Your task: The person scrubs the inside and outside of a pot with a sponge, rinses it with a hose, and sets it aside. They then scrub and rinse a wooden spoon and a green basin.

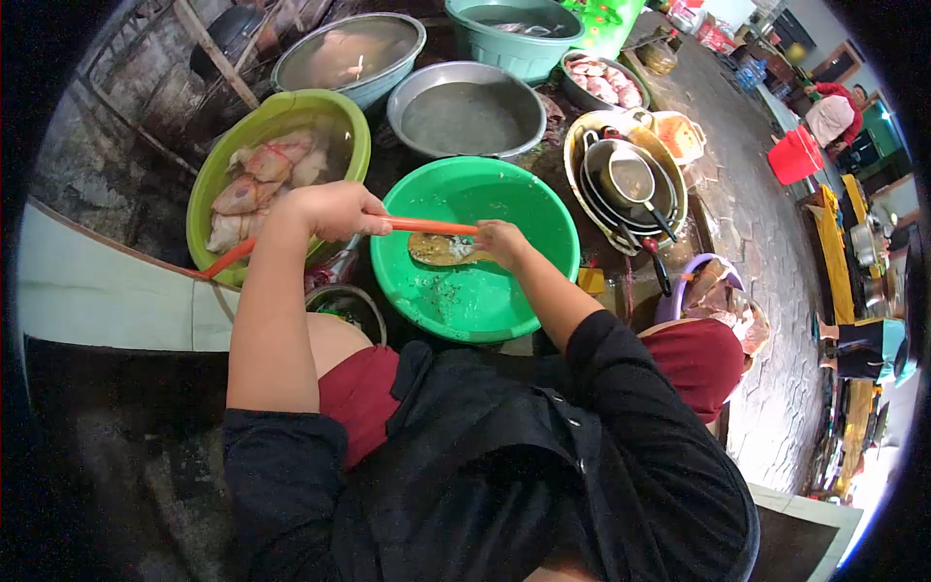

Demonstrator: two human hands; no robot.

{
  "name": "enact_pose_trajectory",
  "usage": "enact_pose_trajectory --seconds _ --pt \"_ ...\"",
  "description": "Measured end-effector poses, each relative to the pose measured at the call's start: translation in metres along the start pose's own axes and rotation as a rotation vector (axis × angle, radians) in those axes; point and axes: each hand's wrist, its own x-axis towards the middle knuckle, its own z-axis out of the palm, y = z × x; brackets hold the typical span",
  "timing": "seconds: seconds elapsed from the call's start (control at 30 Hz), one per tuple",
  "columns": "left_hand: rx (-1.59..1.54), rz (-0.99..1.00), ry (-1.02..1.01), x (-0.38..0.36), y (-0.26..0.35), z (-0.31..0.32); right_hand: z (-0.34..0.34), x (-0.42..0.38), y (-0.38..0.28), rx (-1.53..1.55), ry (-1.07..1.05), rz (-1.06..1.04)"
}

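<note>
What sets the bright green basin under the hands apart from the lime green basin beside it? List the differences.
The bright green basin is a saturated green; the lime green basin is yellower. The bright green basin is nearly empty, with only wet specks, while the lime green basin holds pale fish pieces. The left hand and right hand work over the bright green basin; the lime green basin lies just behind the left hand. Both are round plastic basins.

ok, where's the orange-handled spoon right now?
Head view, centre: the orange-handled spoon lies across the green basin, left hand gripping the handle, right hand at the bowl end.
</note>
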Motion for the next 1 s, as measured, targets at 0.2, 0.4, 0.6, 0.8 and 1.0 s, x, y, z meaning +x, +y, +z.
enact_pose_trajectory --seconds 0.2,0.4,0.6,0.8,1.0 --pt "0.068 -0.004 0.021 -0.026 0.017 -0.006 0.054 0.021 -0.005 0.549 -0.220 0.120" --pt "0.052 -0.139 -0.056 -0.036 0.025 -0.011 0.072 -0.012 -0.010 0.326 -0.743 0.371" --pt "0.121 -0.144 -0.121 -0.034 0.029 0.005 0.088 -0.009 0.025 -0.034 -0.942 0.483" --pt "0.165 -0.140 -0.054 -0.048 0.029 0.009 0.078 0.005 0.044 -0.007 -0.864 0.490" --pt "-0.033 -0.291 -0.006 -0.051 0.028 -0.001 0.007 0.057 0.120 -1.424 0.252 -0.262"
